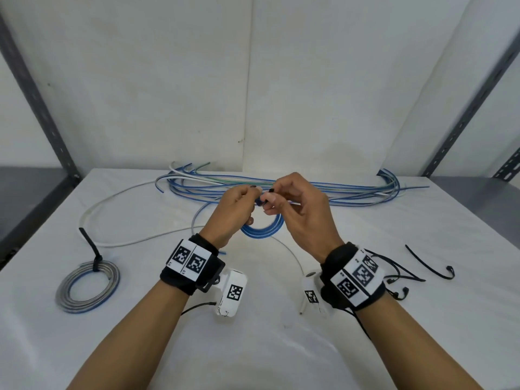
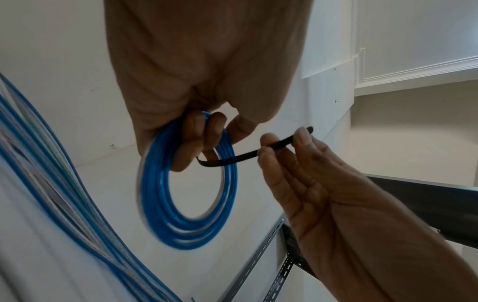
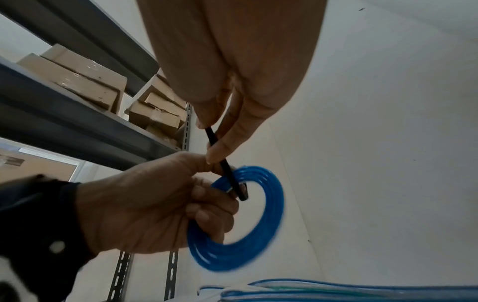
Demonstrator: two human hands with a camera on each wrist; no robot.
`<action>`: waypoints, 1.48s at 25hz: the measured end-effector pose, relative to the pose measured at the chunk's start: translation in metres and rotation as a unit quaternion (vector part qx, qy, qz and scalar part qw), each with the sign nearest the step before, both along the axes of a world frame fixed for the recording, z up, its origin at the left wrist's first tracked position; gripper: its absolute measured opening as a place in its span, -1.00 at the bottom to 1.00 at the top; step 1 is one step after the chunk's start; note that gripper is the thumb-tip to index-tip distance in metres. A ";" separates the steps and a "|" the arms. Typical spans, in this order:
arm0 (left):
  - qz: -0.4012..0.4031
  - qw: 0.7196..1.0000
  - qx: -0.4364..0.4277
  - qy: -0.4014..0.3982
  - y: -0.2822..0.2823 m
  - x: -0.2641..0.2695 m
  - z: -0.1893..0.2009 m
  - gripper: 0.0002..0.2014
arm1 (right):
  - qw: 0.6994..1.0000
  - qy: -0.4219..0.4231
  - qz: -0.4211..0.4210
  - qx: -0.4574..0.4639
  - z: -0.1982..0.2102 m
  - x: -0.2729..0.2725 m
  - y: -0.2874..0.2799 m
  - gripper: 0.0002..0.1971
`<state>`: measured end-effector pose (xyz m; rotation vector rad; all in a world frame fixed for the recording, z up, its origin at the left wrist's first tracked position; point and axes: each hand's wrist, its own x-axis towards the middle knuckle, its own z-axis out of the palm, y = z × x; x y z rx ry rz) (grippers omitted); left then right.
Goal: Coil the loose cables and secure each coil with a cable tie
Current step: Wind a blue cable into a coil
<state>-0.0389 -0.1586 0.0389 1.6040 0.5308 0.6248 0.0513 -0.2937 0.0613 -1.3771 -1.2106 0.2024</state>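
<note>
Threading the tie round the blue coil

Above the surface (image 1: 281, 347), the left hand (image 1: 230, 212) grips the blue coil (image 2: 186, 183), fingers curled through it; the right hand (image 1: 304, 218) pinches the black cable tie (image 2: 248, 154). Keep every loop bunched, feed the tail into its head, then pull snug

Both hands raised together at the centre of the head view, forearms reaching up from the lower corners.

The left hand (image 1: 233, 212) has its fingers (image 2: 191, 143) curled round a blue coil (image 2: 186, 194), thumb on top. The right hand (image 1: 304, 212), just beside it, pinches a black cable tie (image 2: 258, 152) between thumb and forefinger, the other fingers loosely bent. Each wrist wears a black band with square markers.
</note>
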 end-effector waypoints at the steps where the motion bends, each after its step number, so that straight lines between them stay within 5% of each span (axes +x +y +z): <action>1: 0.016 1.000 -0.003 -0.007 0.000 0.000 0.001 -0.65 | 1.000 -0.005 -0.004 -0.004 -0.002 0.000 -0.002 -0.94; 9: 0.006 0.999 0.005 -0.031 0.001 0.000 -0.001 -0.83 | 0.997 0.065 -0.002 0.036 0.003 0.001 -0.009 -0.94; 14: 0.010 0.992 0.098 -0.079 0.004 -0.007 0.004 -0.78 | 0.978 0.187 -0.002 -0.096 0.004 0.013 0.006 -0.91; 27: 0.021 0.986 0.146 -0.078 0.007 -0.011 0.009 -0.79 | 0.971 0.229 0.013 -0.063 -0.001 0.016 0.019 -0.89; 32: -0.025 0.970 0.230 -0.069 0.006 -0.012 0.008 -0.79 | 0.962 0.270 -0.002 -0.051 0.001 0.019 0.022 -0.75; 37: -0.047 0.981 0.171 -0.076 0.001 -0.011 0.009 -0.79 | 0.974 0.202 -0.022 -0.105 0.010 0.022 0.024 -0.93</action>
